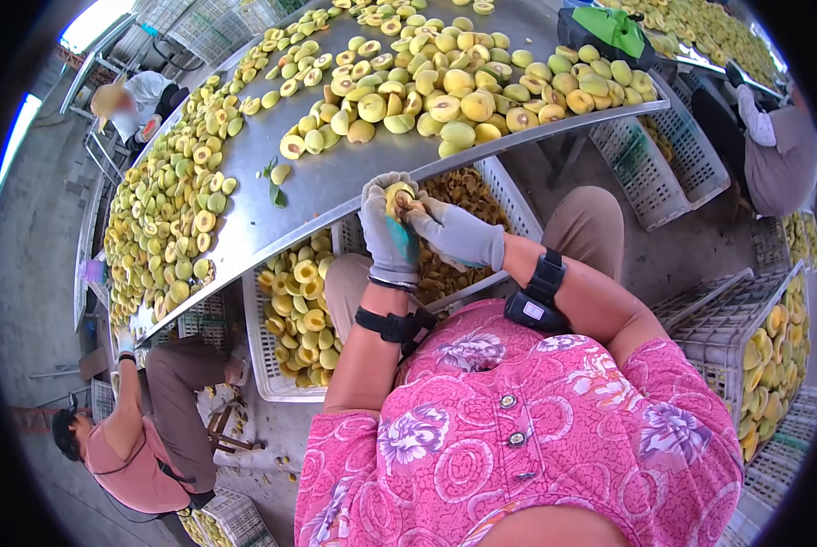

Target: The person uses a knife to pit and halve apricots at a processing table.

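My left hand point(391, 232), in a grey glove, is closed round a yellow-green apricot half point(398, 193) just off the table's front edge. A brownish middle shows in its cut face. My right hand point(460, 233), gloved too, has its fingers pressed together against that cut face. Whether these fingers grip the pit or a small tool is hidden. Below my hands stands a white crate point(515, 202) of brown pits and scraps. Left of it, another white crate point(261, 351) holds hollowed apricot halves point(303, 314).
On the metal table point(272, 223) lie heaps of apricot halves point(445, 82) and a few leaves point(277, 194). A green bag point(611, 32) sits at the far edge. Co-workers sit at left point(144, 456), far left and right. Filled crates point(714, 351) stand at my right.
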Demonstrator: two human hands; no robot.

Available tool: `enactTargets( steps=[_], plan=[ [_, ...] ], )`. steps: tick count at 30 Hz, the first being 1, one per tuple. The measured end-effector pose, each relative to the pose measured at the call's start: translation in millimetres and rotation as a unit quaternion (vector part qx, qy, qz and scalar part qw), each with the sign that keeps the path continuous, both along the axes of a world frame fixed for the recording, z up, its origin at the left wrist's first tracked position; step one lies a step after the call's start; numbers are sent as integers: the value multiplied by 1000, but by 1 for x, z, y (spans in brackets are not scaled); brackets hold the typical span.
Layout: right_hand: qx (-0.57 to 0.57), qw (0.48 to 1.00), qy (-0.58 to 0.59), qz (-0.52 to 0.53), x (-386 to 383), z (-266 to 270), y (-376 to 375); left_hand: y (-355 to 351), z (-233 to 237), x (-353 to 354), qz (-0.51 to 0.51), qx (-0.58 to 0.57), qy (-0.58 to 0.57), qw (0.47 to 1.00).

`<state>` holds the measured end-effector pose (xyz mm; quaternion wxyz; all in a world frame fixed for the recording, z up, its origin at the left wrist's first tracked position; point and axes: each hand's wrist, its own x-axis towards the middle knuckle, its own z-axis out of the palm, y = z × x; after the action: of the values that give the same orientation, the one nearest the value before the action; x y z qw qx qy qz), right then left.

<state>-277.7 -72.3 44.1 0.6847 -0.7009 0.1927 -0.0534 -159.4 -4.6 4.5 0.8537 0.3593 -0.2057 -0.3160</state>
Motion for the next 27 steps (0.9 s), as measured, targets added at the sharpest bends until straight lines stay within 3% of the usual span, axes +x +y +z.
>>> enactTargets(
  steps=[6,8,13,15,16,18,22,27],
  plan=[
    [56,998,-30,1,3,-10,0,3,6,9,-84,1,79,993],
    [165,986,-13,-8,2,-9,-7,4,15,2,-101,-38,72,992],
    [174,985,-9,-4,-2,-19,-17,4,-9,8,-118,-66,70,988],
    [-150,981,-96,-76,2,-26,-15,7,-3,4,-119,-59,87,987],
    [-150,981,-95,-76,3,-29,-17,7,0,2,-121,-51,102,986],
    [-330,935,-95,-84,5,-26,-21,5,-3,0,-114,-30,77,990],
    [-316,944,-58,-76,2,-19,-24,4,-5,-5,-107,-1,28,994],
    [-299,939,-139,-97,3,-38,-30,7,-4,-6,-143,16,29,989]
  ],
)
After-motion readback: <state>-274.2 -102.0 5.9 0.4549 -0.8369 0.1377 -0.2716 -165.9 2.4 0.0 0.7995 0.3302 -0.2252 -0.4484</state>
